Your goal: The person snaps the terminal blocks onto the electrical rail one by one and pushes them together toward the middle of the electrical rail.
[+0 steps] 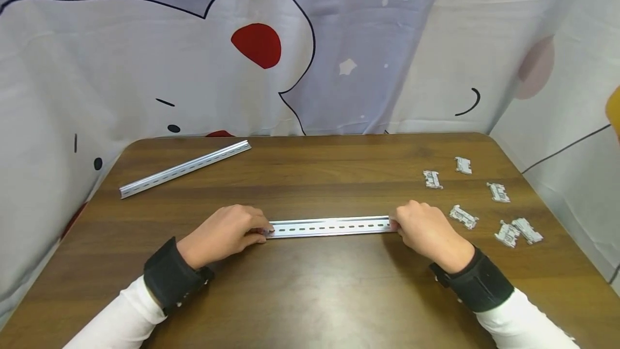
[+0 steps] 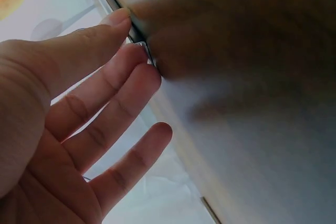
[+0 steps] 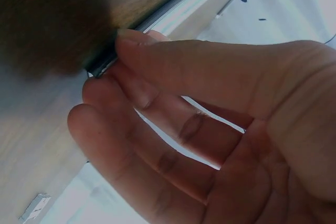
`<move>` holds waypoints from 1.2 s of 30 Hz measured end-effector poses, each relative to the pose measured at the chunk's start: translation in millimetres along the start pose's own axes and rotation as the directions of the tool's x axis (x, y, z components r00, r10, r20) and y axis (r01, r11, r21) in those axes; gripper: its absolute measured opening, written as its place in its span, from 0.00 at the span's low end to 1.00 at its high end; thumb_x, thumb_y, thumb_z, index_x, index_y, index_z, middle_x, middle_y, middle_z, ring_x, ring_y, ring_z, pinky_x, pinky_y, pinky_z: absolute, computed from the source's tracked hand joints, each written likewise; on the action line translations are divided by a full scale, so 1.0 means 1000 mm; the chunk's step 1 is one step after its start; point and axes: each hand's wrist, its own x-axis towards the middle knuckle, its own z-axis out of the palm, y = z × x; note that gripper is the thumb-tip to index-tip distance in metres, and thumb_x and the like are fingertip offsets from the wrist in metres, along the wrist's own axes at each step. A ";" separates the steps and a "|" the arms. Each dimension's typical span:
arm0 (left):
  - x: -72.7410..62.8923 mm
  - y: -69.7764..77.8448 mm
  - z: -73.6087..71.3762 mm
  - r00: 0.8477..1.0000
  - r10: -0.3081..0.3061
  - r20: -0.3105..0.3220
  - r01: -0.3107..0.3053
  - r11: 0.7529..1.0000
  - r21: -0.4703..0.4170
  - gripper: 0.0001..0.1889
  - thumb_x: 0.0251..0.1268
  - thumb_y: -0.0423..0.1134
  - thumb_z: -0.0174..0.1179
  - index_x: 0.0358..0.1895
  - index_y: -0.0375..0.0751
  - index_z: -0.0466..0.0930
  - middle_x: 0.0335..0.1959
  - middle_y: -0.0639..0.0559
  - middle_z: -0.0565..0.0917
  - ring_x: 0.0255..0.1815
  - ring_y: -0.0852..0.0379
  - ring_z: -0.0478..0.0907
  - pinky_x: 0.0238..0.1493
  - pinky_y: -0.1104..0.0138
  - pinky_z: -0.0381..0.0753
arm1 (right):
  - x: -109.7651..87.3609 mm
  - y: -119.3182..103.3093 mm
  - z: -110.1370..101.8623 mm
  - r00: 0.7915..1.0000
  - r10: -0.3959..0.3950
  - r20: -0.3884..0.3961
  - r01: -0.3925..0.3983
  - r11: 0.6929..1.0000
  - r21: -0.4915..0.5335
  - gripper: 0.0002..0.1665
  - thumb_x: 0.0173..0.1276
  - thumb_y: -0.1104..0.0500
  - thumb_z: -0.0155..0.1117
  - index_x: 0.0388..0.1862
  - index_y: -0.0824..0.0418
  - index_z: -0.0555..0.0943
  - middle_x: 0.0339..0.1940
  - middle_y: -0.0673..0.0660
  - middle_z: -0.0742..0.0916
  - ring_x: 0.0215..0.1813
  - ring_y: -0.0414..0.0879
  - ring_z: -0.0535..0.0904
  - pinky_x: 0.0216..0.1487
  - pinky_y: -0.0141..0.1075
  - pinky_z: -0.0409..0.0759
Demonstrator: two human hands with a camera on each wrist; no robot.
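Rail, slotted metal (image 1: 331, 227), one: laid crosswise near the middle of the brown table (image 1: 310, 295), slots facing up, long axis running from 9 to 3 o'clock (dial centred on this rail, 12 at the far edge). Whether it touches the tabletop along its length cannot be told.

Left hand (image 1: 231, 234): at the rail's 9 o'clock end, thumb and fingers pinching the tip; little finger held apart.

Right hand (image 1: 426, 230): at the 3 o'clock end, thumb and fingers pinching that tip.

Wristbands, black, two (image 1: 174, 273): one per wrist, above white sleeves (image 1: 118, 316).

Second rail (image 1: 186, 169), slotted, silver: at 10 o'clock, slanting, well apart from both hands.

White pieces (image 1: 463, 217), six: scattered between 2 and 3 o'clock, the nearest just beside the right hand; two at 3 o'clock lie close together.

Curtain, printed (image 1: 145, 58): beyond the table, at 12.
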 end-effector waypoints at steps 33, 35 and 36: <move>0.001 -0.001 0.003 0.997 -0.024 0.074 0.031 0.996 -0.087 0.19 0.57 0.37 0.71 0.54 0.39 0.84 0.45 0.53 0.77 0.41 0.59 0.75 0.38 0.68 0.76 | 0.043 0.100 -0.001 0.951 0.308 0.022 -0.309 0.945 0.103 0.28 0.61 0.58 0.69 0.52 0.79 0.77 0.48 0.78 0.81 0.51 0.72 0.76 0.48 0.61 0.74; 0.002 0.000 0.003 0.996 -0.029 0.080 0.036 0.995 -0.089 0.19 0.57 0.37 0.71 0.54 0.39 0.84 0.44 0.53 0.77 0.41 0.58 0.76 0.38 0.68 0.76 | 0.046 0.105 0.003 0.952 0.302 0.051 -0.306 0.948 0.092 0.32 0.62 0.56 0.69 0.57 0.78 0.74 0.51 0.79 0.79 0.57 0.74 0.72 0.52 0.63 0.72; 0.002 0.000 0.003 0.996 -0.029 0.082 0.036 0.995 -0.089 0.19 0.58 0.37 0.70 0.54 0.39 0.84 0.44 0.53 0.77 0.41 0.58 0.76 0.38 0.68 0.76 | 0.046 0.107 0.004 0.953 0.295 0.070 -0.300 0.950 0.085 0.34 0.63 0.55 0.68 0.60 0.78 0.73 0.53 0.79 0.78 0.58 0.74 0.70 0.54 0.63 0.71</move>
